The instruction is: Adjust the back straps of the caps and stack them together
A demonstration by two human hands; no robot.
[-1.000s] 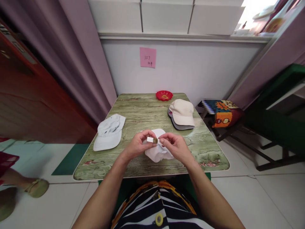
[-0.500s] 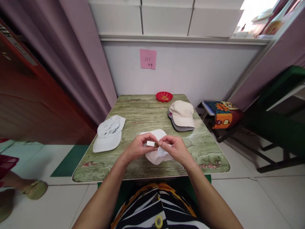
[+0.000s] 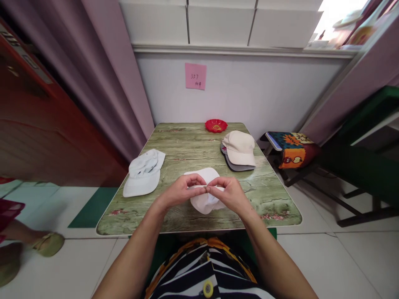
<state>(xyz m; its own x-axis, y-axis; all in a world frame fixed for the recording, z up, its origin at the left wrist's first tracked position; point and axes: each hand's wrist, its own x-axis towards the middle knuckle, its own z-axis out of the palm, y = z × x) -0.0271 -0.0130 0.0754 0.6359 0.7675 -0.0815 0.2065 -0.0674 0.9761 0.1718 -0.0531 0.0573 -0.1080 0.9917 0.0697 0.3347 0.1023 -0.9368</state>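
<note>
I have the left hand and right hand pinching a small, mostly hidden piece over the white cap, lower centre of the frame. That handling looks unfinished to me; the pale-blue cap left of centre lies apart.

Table, one. Left hand and right hand, two in all, above the table's near half. Caps, at least four: one pale cap at the table's left, one white cap near its front, one cream cap stacked on at least one grey cap at its right. Dish, one, at its far edge. Shoes, two, left of it.
</note>
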